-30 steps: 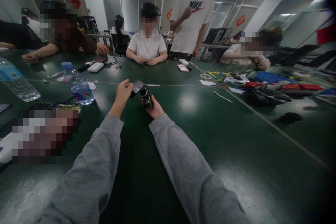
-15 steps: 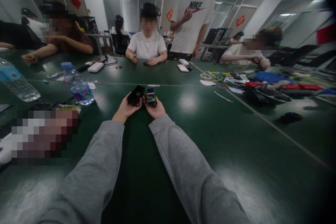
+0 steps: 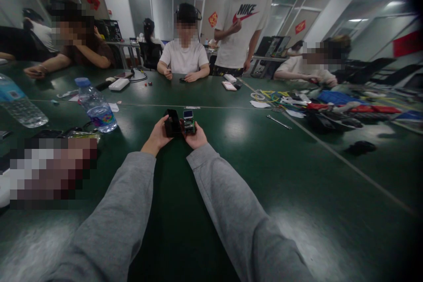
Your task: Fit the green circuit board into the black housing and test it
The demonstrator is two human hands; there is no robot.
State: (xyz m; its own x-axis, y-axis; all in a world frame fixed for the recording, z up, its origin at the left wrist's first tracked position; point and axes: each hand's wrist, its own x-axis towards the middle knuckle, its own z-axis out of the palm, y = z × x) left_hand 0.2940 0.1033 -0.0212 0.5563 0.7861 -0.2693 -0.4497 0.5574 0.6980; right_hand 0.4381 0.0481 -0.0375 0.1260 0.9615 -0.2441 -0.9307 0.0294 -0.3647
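Held in my left hand [image 3: 159,135] is a black plastic case [image 3: 172,123], tilted on its side, with my thumb along its left edge. Close on its right, my right hand [image 3: 197,135] grips a small circuit board [image 3: 189,122] that carries a little screen at its top and green edges. Case and board are side by side above the green table [image 3: 178,211]; whether they touch I cannot make out. The fingers under both things are mostly hidden.
At the left stand a water bottle [image 3: 95,105] and a larger bottle [image 3: 21,103]. A wrench [image 3: 279,122] lies to the right, before a heap of cables and tools [image 3: 330,105]. Across the table sits a person in white [image 3: 185,57]; others are around.
My left hand has turned the black case more upright, so a shiny outer side now shows instead of its hollow. My right hand with the board has barely moved.
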